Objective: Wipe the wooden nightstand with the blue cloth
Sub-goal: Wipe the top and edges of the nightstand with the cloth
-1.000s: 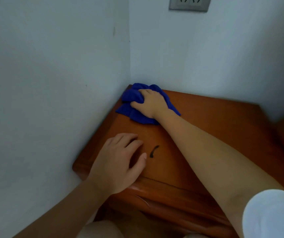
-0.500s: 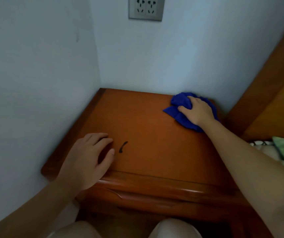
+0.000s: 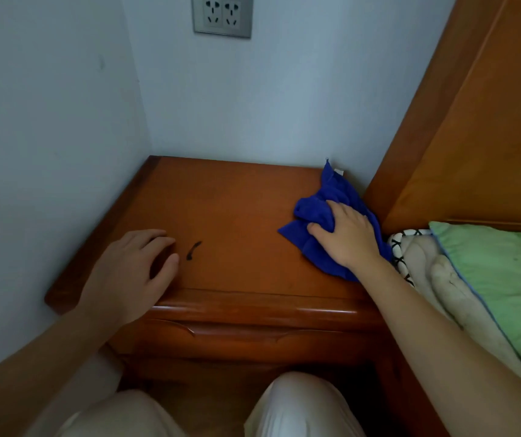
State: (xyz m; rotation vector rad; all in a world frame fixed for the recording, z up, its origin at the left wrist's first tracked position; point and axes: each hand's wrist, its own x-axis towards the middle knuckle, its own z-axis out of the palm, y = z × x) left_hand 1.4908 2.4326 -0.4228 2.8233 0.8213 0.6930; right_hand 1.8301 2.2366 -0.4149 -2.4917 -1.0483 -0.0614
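Right hand (image 3: 347, 238) grips the bunched blue cloth (image 3: 319, 212) along the right edge of the nightstand (image 3: 237, 209). Left hand (image 3: 129, 272) rests loosely curled, holding nothing, at its front left. Likely risks: the cloth's overhang slips off that right edge, or the dark mark (image 3: 193, 250) beside the left thumb goes unwiped.

Nightstand (image 3: 237, 212): orange-brown wood, smooth, semi-gloss varnish, highlight along near edge.
Cloth (image 3: 331, 192): blue fabric, soft nap, matt.
Headboard (image 3: 479, 121), right: varnished wood.
Wall (image 3: 48, 121): matt paint.
Socket plate (image 3: 221, 31): grey, metallic sheen.
Bedding (image 3: 505, 272): green fabric, matt.
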